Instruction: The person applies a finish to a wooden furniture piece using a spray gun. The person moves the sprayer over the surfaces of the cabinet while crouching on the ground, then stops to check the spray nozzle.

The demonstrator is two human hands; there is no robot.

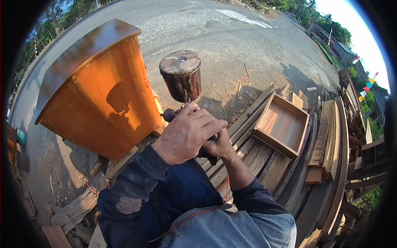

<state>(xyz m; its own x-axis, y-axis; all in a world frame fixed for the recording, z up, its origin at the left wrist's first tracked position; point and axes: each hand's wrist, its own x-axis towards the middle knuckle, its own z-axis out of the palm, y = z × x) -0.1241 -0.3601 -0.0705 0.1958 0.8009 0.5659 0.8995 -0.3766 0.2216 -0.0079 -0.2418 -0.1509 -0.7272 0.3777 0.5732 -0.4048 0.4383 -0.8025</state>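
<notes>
A spray gun (pixel 168 115) with a stained, lidded paint cup (pixel 186 80) on top is held in front of me, its nozzle end pointing left. My left hand (pixel 186 134) is closed over the gun's body, its fingers near the base of the cup. Against it, my right hand (pixel 220 144) is wrapped round the rear and grip, most of which is hidden. To the left stands a wooden cabinet (pixel 103 99) with glossy orange-brown sides and a dark, shiny top. The shadow of the gun and cup falls on its side panel.
An unfinished wooden drawer (pixel 283 124) lies on stacked planks (pixel 256 157) at my right. More boards (pixel 322 140) are piled beyond it. Scrap wood (pixel 78 208) lies at lower left. A thin red cord (pixel 186 221) runs across my shirt. A paved road (pixel 190 29) stretches ahead.
</notes>
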